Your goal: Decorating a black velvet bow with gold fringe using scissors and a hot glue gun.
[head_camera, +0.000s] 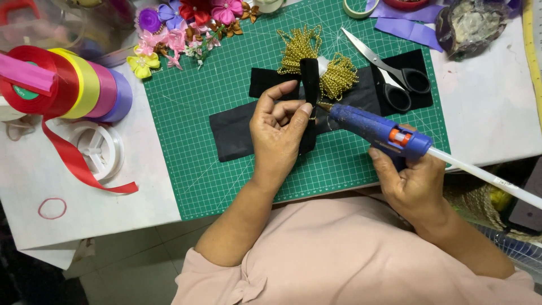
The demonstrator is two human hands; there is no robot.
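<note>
The left hand (278, 131) covers the middle of the black fabric strip (309, 79) and the glue gun (377, 131) tip. The white glue stick (485, 176) runs off the right edge. At upper right, a dark bag (471, 25) is cropped.

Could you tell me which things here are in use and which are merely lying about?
In use:
left hand holding black strip
right hand holding blue glue gun

Lying about:
scissors
ribbon rolls
fabric flowers
gold bead strands
red rubber band
green cutting mat
</note>
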